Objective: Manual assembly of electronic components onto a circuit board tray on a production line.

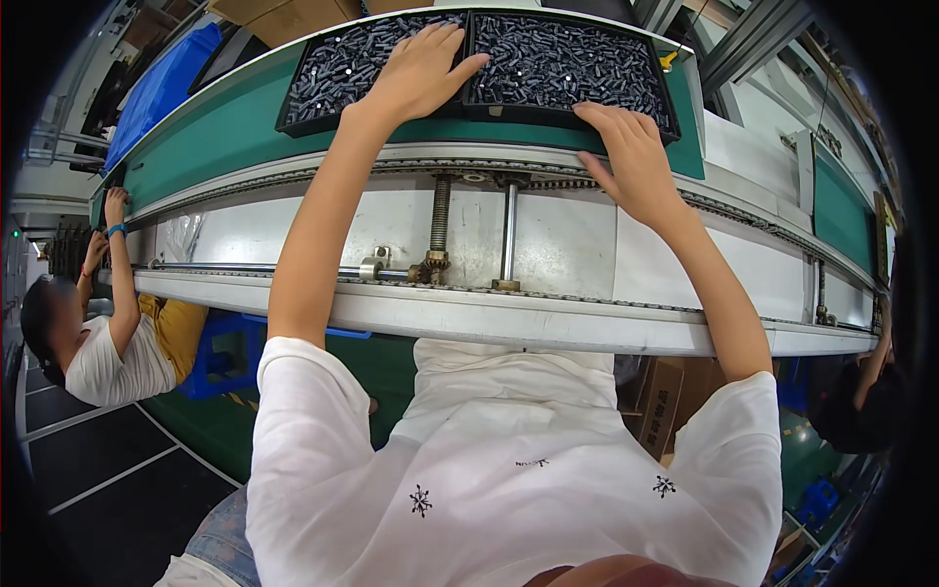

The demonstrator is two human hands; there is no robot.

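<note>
Two shallow black trays stand side by side on a green surface, both filled with small dark cylindrical parts, a few with pale ends. My left hand [421, 76] reaches over the right side of the left tray [296, 127], its fingers stretched out and its thumb pointing across the dividing wall toward the right tray [528, 114]. At the near rim of the right tray, my right hand [636, 161] rests with fingers bent over the edge and thumb apart below. I see nothing held in either hand. Both palms are hidden.
A metal rail with a chain [274, 178] runs between me and the trays, with a threaded shaft [440, 220] below. A yellow piece [669, 62] sits beyond the right tray. Co-workers sit at far left [108, 352] and far right [861, 391]. A blue cover [161, 93] lies back left.
</note>
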